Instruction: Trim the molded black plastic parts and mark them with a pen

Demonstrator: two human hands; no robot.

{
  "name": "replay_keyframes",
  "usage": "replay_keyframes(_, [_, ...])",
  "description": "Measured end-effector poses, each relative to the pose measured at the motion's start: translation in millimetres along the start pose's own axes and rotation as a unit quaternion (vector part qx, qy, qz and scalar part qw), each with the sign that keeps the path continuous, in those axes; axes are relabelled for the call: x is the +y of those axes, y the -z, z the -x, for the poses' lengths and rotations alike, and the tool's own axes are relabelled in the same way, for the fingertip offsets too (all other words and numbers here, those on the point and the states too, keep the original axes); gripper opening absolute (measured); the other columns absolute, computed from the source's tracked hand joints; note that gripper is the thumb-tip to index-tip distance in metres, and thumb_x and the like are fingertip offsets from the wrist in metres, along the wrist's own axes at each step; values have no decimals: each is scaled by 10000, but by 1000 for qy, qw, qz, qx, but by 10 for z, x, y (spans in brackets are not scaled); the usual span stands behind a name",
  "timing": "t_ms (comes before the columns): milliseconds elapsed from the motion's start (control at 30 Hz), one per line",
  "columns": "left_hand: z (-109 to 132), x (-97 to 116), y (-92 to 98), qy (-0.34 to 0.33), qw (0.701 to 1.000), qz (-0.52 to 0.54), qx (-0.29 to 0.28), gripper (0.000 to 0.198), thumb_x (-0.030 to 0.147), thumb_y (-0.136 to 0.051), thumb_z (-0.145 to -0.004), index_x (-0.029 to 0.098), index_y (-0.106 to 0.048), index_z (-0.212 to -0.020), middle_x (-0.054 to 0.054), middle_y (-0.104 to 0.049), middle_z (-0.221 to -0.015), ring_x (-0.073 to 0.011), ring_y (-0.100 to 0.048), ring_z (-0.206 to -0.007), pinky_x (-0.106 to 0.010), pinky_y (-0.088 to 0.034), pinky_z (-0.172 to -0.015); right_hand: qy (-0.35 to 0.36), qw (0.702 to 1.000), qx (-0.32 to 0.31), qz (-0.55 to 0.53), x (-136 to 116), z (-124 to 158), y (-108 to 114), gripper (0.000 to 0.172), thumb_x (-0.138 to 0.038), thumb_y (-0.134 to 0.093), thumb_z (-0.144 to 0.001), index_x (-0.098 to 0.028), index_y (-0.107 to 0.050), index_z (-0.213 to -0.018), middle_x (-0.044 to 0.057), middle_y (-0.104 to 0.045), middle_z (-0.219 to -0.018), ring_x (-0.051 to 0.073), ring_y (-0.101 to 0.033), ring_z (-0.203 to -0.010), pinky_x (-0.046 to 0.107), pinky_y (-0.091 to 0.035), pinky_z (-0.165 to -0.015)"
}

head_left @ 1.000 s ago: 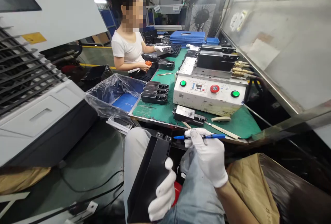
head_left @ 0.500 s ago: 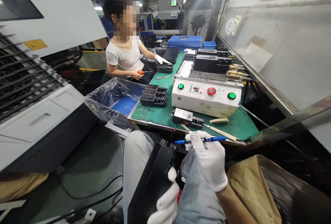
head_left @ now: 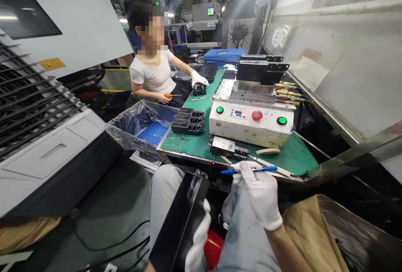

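My left hand (head_left: 197, 242), in a white glove, grips a long black plastic part (head_left: 180, 221) that leans over my lap at the bottom of the view. My right hand (head_left: 259, 194), also gloved, is closed on a blue pen (head_left: 249, 170) held level just before the table's front edge, its tip pointing left. A small grey metal block (head_left: 226, 146) and a flat pale tool (head_left: 270, 164) lie on the green mat (head_left: 188, 142) just beyond the pen.
A white control box (head_left: 251, 123) with green and red buttons stands mid-table, black parts (head_left: 187, 122) stacked to its left. A plastic-lined blue bin (head_left: 141, 123) sits at the left. A seated co-worker (head_left: 153, 71) handles parts at the far end. Large machines flank both sides.
The black part has tilted and slid lower in my left hand. My right hand with the pen has shifted slightly right. The co-worker's gloved hand has moved onto a part on the table.
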State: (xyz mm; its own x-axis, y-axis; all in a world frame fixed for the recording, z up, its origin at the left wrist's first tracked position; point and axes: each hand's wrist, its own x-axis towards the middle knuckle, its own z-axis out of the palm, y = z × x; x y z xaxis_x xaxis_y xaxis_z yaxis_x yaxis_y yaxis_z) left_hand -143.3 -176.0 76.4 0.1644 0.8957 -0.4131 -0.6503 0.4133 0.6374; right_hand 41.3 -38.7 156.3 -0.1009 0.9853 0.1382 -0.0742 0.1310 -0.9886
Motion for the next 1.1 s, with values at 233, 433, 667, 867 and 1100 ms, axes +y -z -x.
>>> replay_keyframes(233, [-741, 1781, 493, -250, 649, -686, 214, 595, 623, -739, -745, 235, -682, -1192, -62, -733, -1173, -263, -653, -1076, -380, -511, -966, -46, 997, 51, 35, 293, 234, 398, 500, -651, -757, -797, -152, -766, -788, 66, -720, -649, 183, -661, -543, 286, -591, -523])
replay_keyframes(433, [-1514, 2309, 937, -262, 473, -833, 115, 626, 520, -843, -673, 254, -725, -1227, -121, -726, -1184, -288, -649, -1092, -408, -481, -995, -61, 993, 76, 66, 492, 396, 576, 508, -672, -735, -806, -166, -753, -775, 43, -680, -611, 182, -642, -553, 290, -589, -571])
replay_keyframes(667, [-1663, 2145, 803, -305, 387, -850, 186, 587, 470, -651, -867, 150, -638, -1359, -265, -637, -1317, -418, -598, -1208, -548, -472, -995, -112, 986, 100, 74, 619, 519, 816, 549, -720, -748, -753, -172, -771, -771, 54, -693, -615, 197, -651, -562, 288, -586, -577])
replay_keyframes(867, [-1815, 1641, -268, -322, 404, -853, 79, 523, 510, -439, -970, 236, -582, -1391, -139, -658, -1346, -293, -601, -1242, -427, -450, -1063, -128, 984, 108, 54, 551, 605, 761, 530, -690, -768, -756, -166, -804, -824, 33, -673, -582, 173, -638, -527, 263, -572, -555])
replay_keyframes(1100, [-1903, 1372, -996, -210, 470, -856, -55, 595, 529, -853, -521, 222, -727, -1014, -101, -758, -989, -335, -714, -868, -417, -544, -734, -16, 996, 83, 27, 141, 756, 437, 406, -557, -721, -876, -173, -826, -954, 37, -710, -614, 169, -659, -509, 257, -585, -498])
